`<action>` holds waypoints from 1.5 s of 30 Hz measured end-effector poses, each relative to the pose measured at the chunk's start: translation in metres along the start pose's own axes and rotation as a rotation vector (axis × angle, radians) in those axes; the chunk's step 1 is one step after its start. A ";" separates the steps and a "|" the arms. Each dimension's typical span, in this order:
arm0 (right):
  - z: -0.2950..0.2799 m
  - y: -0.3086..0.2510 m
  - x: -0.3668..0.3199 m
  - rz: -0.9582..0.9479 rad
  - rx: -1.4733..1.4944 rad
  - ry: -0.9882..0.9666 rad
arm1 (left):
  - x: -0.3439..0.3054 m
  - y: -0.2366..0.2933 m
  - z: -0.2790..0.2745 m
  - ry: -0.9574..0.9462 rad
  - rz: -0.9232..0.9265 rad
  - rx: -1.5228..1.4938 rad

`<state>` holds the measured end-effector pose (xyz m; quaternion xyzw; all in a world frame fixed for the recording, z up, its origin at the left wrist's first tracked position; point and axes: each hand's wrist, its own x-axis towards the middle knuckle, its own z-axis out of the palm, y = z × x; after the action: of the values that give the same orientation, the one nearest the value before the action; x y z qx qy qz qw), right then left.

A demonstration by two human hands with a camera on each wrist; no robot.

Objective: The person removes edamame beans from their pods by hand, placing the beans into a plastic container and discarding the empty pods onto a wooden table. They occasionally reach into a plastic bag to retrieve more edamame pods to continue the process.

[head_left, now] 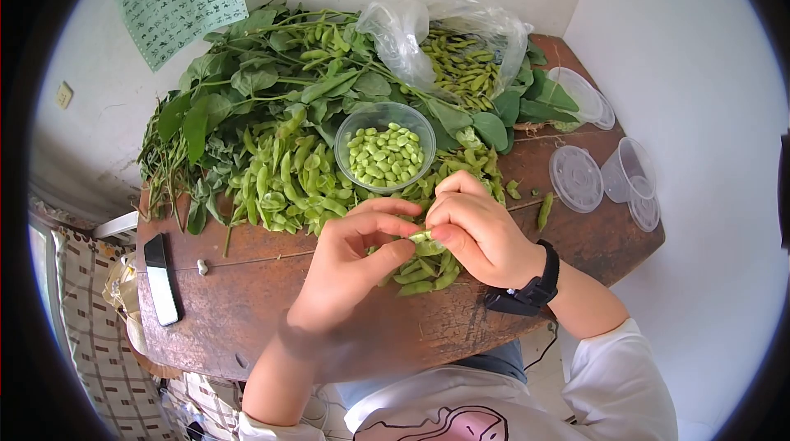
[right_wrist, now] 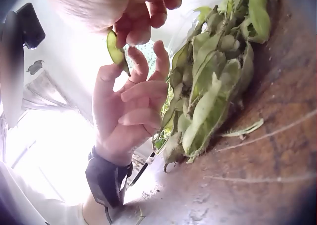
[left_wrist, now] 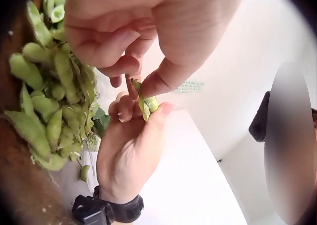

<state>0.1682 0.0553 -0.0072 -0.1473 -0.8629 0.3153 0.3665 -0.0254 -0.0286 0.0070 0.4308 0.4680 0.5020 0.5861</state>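
Between both hands is a green soybean pod (head_left: 424, 240), split open with a pale bean (left_wrist: 152, 104) showing in it in the left wrist view. My left hand (head_left: 350, 252) pinches one end of the pod between thumb and finger. The right hand (head_left: 484, 231) grips the other end, its thumb (left_wrist: 161, 117) pressed by the bean. Just beyond the hands stands a clear round tub (head_left: 339, 149) of shelled green beans (head_left: 384, 155). Under and beside the hands lies a pile of pods (head_left: 432, 276) on the wooden table (head_left: 271, 301).
Leafy stalks (head_left: 247, 71) and a heap of pods (head_left: 288, 169) cover the back left. Behind the tub is a clear plastic bag (head_left: 395, 38) with more pods. Plastic lids (head_left: 574, 179) and an upright cup (head_left: 621, 169) stand at right, a phone (head_left: 162, 280) at left.
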 end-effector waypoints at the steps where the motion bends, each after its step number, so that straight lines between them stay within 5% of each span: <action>1: 0.000 0.001 0.000 -0.015 -0.027 0.007 | 0.000 -0.002 -0.002 0.004 0.044 0.002; 12: 0.005 -0.005 0.000 0.027 -0.141 0.260 | 0.001 -0.012 -0.003 0.123 0.279 0.275; 18: 0.004 -0.013 -0.001 -0.142 -0.561 0.274 | 0.003 -0.017 -0.001 0.104 0.258 0.240; 29: 0.000 -0.003 0.002 -0.044 -0.313 0.115 | 0.006 -0.019 -0.003 0.052 0.335 0.209; 37: 0.002 0.003 0.000 0.222 0.207 0.030 | 0.007 -0.019 -0.010 -0.057 0.337 0.097; 41: -0.001 -0.004 0.004 0.283 0.223 0.024 | 0.008 -0.016 -0.010 -0.015 0.272 0.094; 45: -0.001 -0.006 0.005 -0.009 -0.226 0.071 | 0.007 -0.016 -0.005 0.053 0.224 0.109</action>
<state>0.1650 0.0532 0.0002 -0.1949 -0.8802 0.2087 0.3791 -0.0269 -0.0237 -0.0107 0.4984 0.4588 0.5491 0.4894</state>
